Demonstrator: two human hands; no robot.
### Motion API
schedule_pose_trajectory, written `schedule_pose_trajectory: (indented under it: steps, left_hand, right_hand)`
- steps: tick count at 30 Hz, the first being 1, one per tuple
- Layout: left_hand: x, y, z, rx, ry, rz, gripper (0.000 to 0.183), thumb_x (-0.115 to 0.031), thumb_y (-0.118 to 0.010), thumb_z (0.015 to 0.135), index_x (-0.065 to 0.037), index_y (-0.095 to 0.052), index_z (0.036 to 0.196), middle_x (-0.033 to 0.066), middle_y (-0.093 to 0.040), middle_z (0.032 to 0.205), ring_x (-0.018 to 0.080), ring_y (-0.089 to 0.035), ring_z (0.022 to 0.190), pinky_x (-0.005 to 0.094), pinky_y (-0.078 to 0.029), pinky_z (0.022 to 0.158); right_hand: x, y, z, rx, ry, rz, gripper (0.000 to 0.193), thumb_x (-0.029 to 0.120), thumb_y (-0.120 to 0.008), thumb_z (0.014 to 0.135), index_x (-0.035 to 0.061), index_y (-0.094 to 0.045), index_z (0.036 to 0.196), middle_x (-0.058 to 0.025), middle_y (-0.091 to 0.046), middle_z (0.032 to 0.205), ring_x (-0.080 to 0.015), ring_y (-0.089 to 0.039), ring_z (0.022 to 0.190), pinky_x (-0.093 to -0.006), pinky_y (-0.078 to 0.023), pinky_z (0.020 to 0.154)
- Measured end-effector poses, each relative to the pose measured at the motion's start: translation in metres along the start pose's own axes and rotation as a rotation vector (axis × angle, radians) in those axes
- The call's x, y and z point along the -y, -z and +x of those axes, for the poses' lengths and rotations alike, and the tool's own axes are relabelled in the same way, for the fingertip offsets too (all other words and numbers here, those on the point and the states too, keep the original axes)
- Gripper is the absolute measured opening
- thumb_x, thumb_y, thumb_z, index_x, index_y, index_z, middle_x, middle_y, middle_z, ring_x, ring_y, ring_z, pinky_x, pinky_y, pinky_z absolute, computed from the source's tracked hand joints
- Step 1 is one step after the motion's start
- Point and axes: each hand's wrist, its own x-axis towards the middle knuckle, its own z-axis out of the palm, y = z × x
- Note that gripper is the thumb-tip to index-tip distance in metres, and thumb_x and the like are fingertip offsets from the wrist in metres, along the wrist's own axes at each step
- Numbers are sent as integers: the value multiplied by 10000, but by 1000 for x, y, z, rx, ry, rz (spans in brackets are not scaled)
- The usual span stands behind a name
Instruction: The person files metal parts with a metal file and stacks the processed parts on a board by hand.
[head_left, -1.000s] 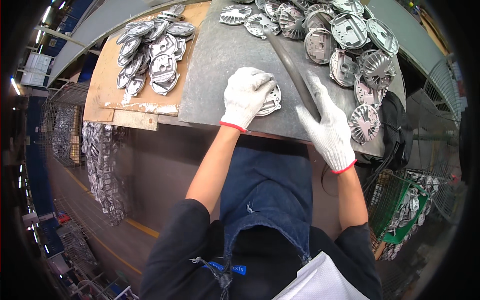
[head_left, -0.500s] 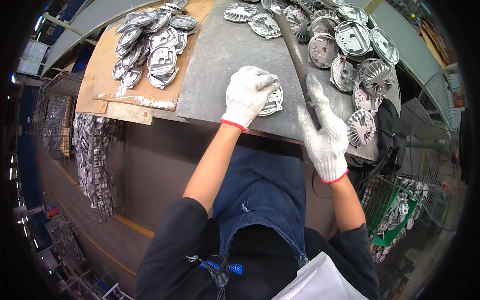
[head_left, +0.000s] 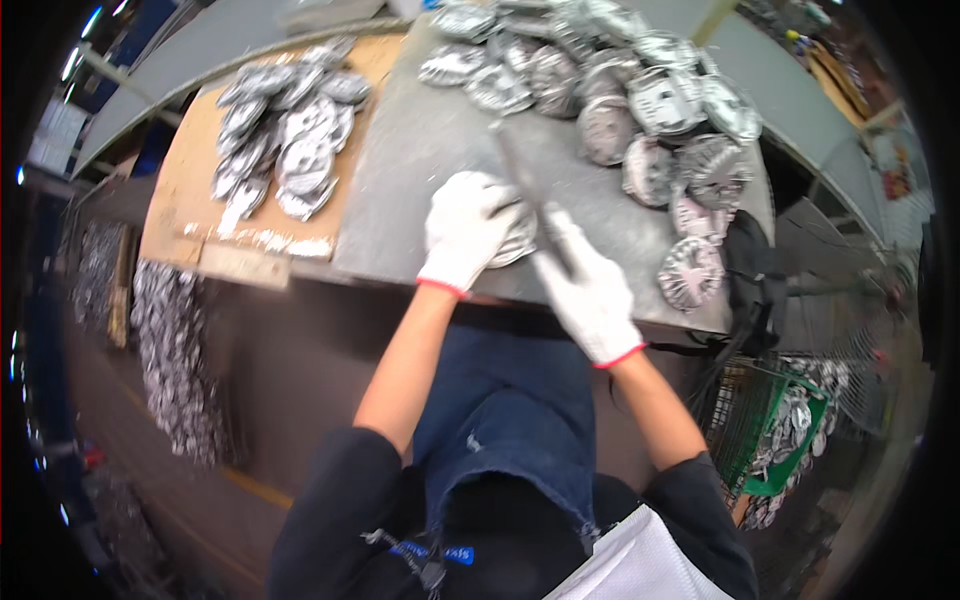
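Note:
My gloved left hand (head_left: 472, 228) is closed over a round cast metal part (head_left: 516, 243) near the table's front edge, covering much of it. A long, narrow grey metal file (head_left: 518, 172) lies in my right hand (head_left: 588, 296), blurred by motion. My right fingers are wrapped along its near end. The file slants away to the far left, right beside the held casting; whether the two touch I cannot tell. Both hands wear white knitted gloves with red cuffs.
More round castings (head_left: 665, 100) are heaped on the grey tabletop (head_left: 400, 150) at the far right. Another pile (head_left: 305, 150) lies on brown cardboard (head_left: 185, 170) to the left. A green crate (head_left: 790, 440) of castings stands below right, and a wire cage (head_left: 180, 360) of parts below left.
My right hand and the file have swung left, toward the casting under my left hand. The whole view has shifted slightly and is blurred. My left hand still holds the casting.

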Motion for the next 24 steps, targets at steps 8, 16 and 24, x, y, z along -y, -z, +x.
schedule_pose_trajectory:
  steps: [8, 16, 24]
  left_hand:
    - [-13, 15, 1, 69, -77, 57, 162, -238, -857, 901, -110, -896, 992, 92, -801, 981, 308, -759, 1013, 429, -598, 923]
    - [-21, 16, -3, -57, -41, -33, 172, -157, -893, 869, -79, -893, 1023, 93, -818, 1026, 292, -782, 964, 393, -622, 880]
    - [-58, 73, 31, -258, -229, -19, 172, -106, -887, 939, -39, -880, 1098, 117, -815, 1069, 231, -793, 996, 341, -621, 892]
  right_hand:
    - [-4, -15, 55, 303, -270, 134, 981, 475, -771, 965, 188, -330, 1793, -266, -661, 1559, -480, -685, 1355, -521, -545, 1144]
    - [-6, -19, 60, 348, -278, 177, 1000, 459, -801, 944, 173, -347, 1789, -224, -598, 1663, -440, -633, 1456, -480, -513, 1202]
    - [-17, -30, 50, 178, -142, 192, 861, 453, -827, 946, 159, -508, 1691, -219, -717, 1514, -448, -705, 1348, -481, -555, 1137]
